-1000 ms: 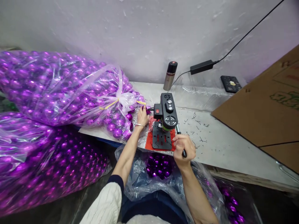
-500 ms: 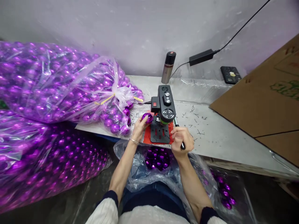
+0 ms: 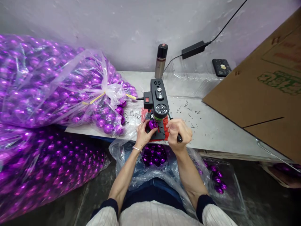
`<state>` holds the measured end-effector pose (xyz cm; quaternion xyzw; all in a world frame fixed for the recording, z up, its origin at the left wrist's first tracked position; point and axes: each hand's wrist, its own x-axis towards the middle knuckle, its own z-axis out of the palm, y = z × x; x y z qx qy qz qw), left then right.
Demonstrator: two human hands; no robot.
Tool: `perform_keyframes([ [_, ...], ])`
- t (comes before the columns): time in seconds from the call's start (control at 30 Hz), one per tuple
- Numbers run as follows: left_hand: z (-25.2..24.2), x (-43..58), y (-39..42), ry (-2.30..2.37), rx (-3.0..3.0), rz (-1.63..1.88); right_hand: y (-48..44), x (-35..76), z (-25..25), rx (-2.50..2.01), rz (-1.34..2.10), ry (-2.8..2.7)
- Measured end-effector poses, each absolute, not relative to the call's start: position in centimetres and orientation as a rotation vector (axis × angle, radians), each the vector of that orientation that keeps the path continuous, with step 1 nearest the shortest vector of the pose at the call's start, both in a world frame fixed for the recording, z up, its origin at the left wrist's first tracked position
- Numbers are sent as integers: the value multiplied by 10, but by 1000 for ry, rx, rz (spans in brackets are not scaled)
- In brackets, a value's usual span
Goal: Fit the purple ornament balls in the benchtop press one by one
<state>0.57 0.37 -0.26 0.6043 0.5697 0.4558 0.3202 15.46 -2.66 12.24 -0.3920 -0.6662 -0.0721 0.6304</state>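
Between the thumb and fingers of my left hand [image 3: 143, 134] is a shiny purple ball [image 3: 152, 125]. It is at the front of a small black press machine [image 3: 160, 97], just below the machine's head and over its slotted base plate [image 3: 160, 134]. My right hand [image 3: 180, 133] is wrapped round the black-gripped lever [image 3: 179, 138] on the machine's right side. Whether the ball touches the press head or the plate, I cannot tell. Under the plate lies a red sheet [image 3: 166, 122]. More purple balls [image 3: 154, 155] rest in clear plastic on my lap.
Large clear bags of purple balls [image 3: 58, 84] fill the left. A spray can [image 3: 161, 61], a power adapter [image 3: 193, 49] and a dark phone-like slab [image 3: 221, 67] are at the back. A cardboard box [image 3: 263, 100] stands right. Black scraps litter the white tabletop [image 3: 188, 113].
My left hand has brought the purple ball rightward, from beside the machine to below its head. My right hand keeps hold of the lever. The whole view has shifted slightly.
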Motion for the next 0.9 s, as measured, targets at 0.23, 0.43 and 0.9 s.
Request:
perform_keyframes([
  [0.23,-8,11,5,1415,1882,1201,-30,157,119,-903,-159,-1558],
  [0.43,-18,19,7,1431,1920,1242,-30,157,117,-898,-157,-1560],
  [0.9,-17,18,1,1414,1918,1215,-33,159,71,-873,-173,-1545],
])
